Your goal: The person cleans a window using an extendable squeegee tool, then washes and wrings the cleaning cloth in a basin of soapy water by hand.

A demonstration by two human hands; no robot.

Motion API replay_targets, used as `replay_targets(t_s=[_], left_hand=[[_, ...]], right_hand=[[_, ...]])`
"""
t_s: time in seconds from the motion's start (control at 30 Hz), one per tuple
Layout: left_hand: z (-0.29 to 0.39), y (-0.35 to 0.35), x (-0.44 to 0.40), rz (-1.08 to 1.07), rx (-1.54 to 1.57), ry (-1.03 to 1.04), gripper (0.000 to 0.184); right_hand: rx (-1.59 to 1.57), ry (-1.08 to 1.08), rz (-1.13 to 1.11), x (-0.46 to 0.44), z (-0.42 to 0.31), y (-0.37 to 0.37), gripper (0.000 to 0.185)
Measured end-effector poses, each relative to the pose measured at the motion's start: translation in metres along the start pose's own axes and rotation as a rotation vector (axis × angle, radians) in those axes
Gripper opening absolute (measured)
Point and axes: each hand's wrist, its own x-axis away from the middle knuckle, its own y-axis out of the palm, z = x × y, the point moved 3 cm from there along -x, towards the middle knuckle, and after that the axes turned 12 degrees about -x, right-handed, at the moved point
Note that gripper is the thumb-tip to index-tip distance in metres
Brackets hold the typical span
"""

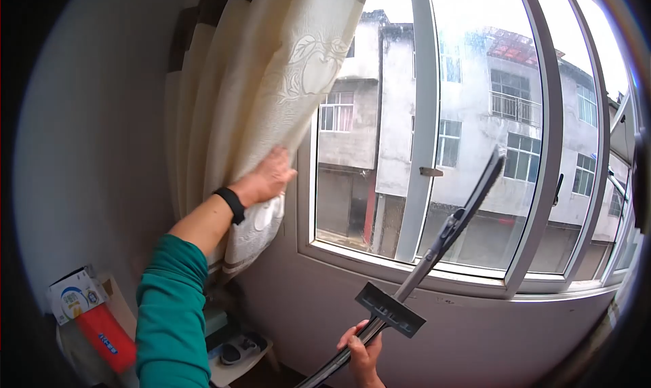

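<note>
Head: cream curtain (271, 103), grey squeegee (416, 276)

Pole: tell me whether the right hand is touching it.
Touching. The head view shows the right hand wrapped round the pole just below the dark plate, with no gap between hand and pole.

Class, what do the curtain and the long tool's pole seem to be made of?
Curtain: apparently fabric with a soft sheen, given its loose folds and leaf pattern.
Pole: probably metal, smooth and grey, going by its shine, though plastic is possible.
</note>
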Motion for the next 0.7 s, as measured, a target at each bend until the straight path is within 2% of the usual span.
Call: replay_targets(t_s=[0.07, 0.17, 0.2, 0.23, 0.27, 0.37, 0.43, 0.47, 0.5, 0.53, 0.57, 0.6, 0.7], left_hand=[[-0.065, 0.012, 0.041, -0.051, 0.039, -0.23, 0.051], [-0.147, 0.015, 0.111, -0.122, -0.436, -0.331, 0.062], [-0.169, 0.003, 0.123, -0.307, -0.38, -0.468, 0.065], [-0.189, 0.002, 0.14, -0.291, -0.348, -0.588, 0.07], [-0.203, -0.02, 0.148, -0.344, -0.277, -0.658, 0.067], [-0.247, -0.047, 0.176, -0.202, -0.358, -0.768, 0.069], [-0.267, -0.073, 0.187, -0.08, -0.191, -0.928, 0.065], [-0.262, -0.063, 0.195, -0.064, -0.184, -0.93, 0.065], [-0.269, -0.057, 0.207, 0.029, -0.184, -0.888, 0.061], [-0.27, -0.058, 0.212, 0.12, -0.188, -0.846, 0.058], [-0.269, -0.056, 0.216, 0.174, -0.187, -0.817, 0.049], [-0.272, -0.059, 0.22, 0.189, -0.191, -0.818, 0.049], [-0.282, -0.067, 0.23, 0.225, -0.122, -0.761, 0.048]], right_hand=[[-0.001, 0.111, -0.06, -0.001, 0.012, 0.011, 0.029], [-0.136, 0.2, -0.157, -0.011, 0.034, 0.037, 0.029], [-0.238, 0.265, -0.232, -0.019, 0.043, 0.049, 0.029], [-0.295, 0.283, -0.287, -0.027, 0.055, 0.059, 0.029], [-0.389, 0.329, -0.378, -0.039, 0.066, 0.073, 0.032], [-0.642, 0.401, -0.394, -0.08, 0.092, 0.114, 0.031], [-0.651, 0.35, -0.343, -0.11, 0.111, 0.126, 0.033], [-0.648, 0.321, -0.271, -0.121, 0.121, 0.113, 0.036], [-0.456, 0.229, -0.165, -0.133, 0.127, 0.107, 0.036], [-0.454, 0.212, -0.174, -0.142, 0.129, 0.105, 0.036], [-0.308, 0.163, -0.126, -0.154, 0.129, 0.096, 0.035], [-0.167, 0.115, -0.075, -0.163, 0.127, 0.091, 0.033], [-0.099, 0.087, -0.096, -0.203, 0.099, 0.096, 0.037]])
